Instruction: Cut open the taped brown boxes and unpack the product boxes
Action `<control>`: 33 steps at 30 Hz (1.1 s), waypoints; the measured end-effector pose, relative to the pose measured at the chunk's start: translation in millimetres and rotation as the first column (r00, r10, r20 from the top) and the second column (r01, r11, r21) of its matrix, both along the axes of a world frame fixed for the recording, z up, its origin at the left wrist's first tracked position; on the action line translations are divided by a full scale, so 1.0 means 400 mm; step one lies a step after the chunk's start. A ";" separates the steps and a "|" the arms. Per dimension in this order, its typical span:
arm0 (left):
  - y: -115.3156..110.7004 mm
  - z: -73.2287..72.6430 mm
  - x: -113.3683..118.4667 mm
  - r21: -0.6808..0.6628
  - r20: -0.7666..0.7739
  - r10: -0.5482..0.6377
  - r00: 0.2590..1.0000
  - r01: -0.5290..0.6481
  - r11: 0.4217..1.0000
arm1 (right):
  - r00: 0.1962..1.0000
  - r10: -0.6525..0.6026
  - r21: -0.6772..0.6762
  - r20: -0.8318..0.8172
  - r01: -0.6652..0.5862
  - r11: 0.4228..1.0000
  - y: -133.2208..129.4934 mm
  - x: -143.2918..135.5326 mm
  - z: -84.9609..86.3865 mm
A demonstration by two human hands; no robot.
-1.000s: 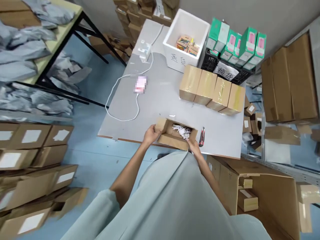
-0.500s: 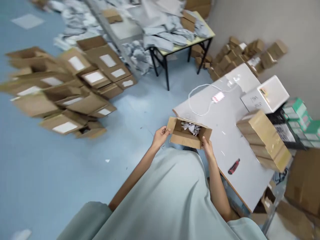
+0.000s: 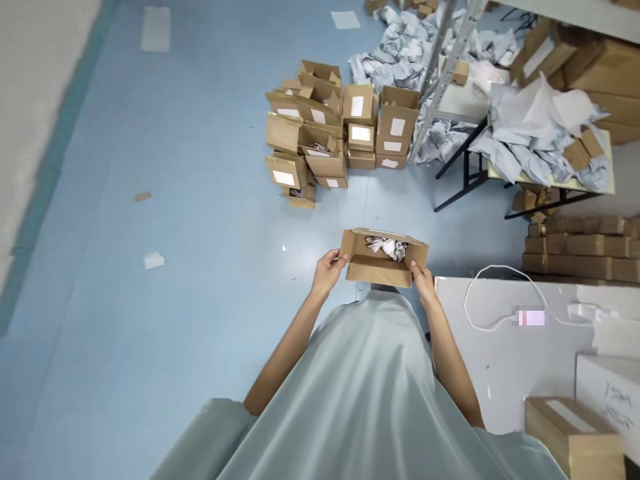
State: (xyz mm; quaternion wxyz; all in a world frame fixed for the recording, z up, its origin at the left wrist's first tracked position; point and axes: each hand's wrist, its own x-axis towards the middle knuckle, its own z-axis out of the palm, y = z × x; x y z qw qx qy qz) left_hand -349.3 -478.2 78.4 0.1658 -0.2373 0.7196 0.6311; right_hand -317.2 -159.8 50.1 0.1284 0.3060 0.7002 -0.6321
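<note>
An open cardboard box (image 3: 379, 274) is held in front of my body, with crumpled paper (image 3: 393, 248) inside it. My left hand (image 3: 329, 272) grips the flap at the box's left end, thumb and fingers pressed together on the cardboard. At the right end, my right hand (image 3: 423, 279) is closed on the other edge of the same box. The box's opening faces up toward the camera.
Stacked open boxes (image 3: 325, 147) with white labels stand on the floor ahead. A white table (image 3: 490, 373) at the right bears a looped cable (image 3: 467, 300) and a closed box (image 3: 570, 427). Grey packages (image 3: 530, 147) cover a table farther back, beside a metal frame (image 3: 450, 60).
The view has swung left, so the stacked boxes and the white table now appear farther right. Both hands still hold the open box in front of the body.
</note>
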 end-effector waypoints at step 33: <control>-1.286 -0.285 -1.075 -0.340 0.170 0.322 0.931 -0.251 0.906 | 0.802 0.519 0.084 0.296 -0.563 0.822 -1.365 -1.251 -0.316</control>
